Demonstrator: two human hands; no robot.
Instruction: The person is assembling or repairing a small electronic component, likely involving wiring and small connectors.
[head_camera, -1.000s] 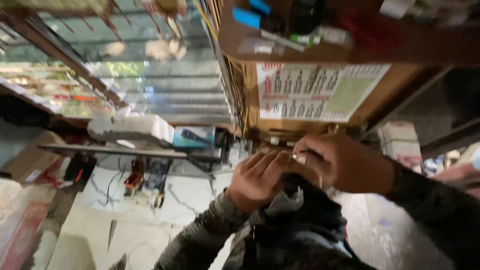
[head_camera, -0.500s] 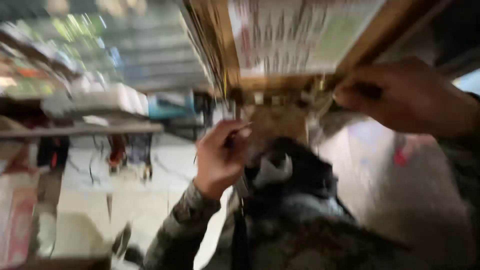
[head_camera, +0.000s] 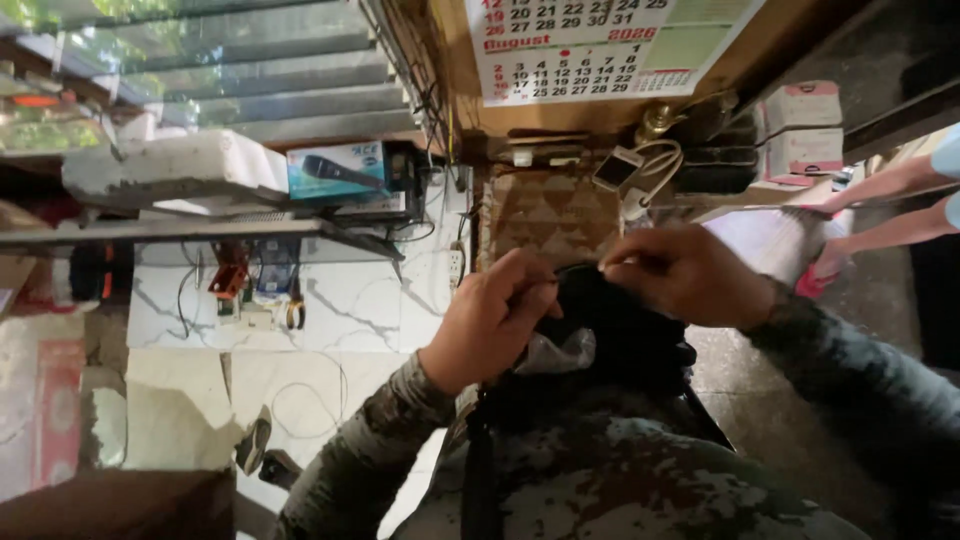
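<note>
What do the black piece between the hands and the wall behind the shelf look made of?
Black piece: apparently soft matte fabric, since it bunches where the left hand and right hand pinch it. Wall: likely glossy marble-look tile, white with grey veins and seams.

1. Black bag (head_camera: 620, 340): matt woven cloth, pinched by both hands.
2. Sleeves (head_camera: 400, 440): camouflage cloth, matt.
3. Wall calendar (head_camera: 590, 50): smooth paper.
4. Frame (head_camera: 455, 70): brown wood.
5. Wall tiles (head_camera: 330, 300): glossy, marble-veined.
6. Shelf (head_camera: 200, 230): dull metal.

The left hand (head_camera: 495, 320) and right hand (head_camera: 690, 275) meet on a dark fabric piece (head_camera: 620, 335); the shelf (head_camera: 180, 232) lies far left, the calendar (head_camera: 590, 50) far above.
</note>
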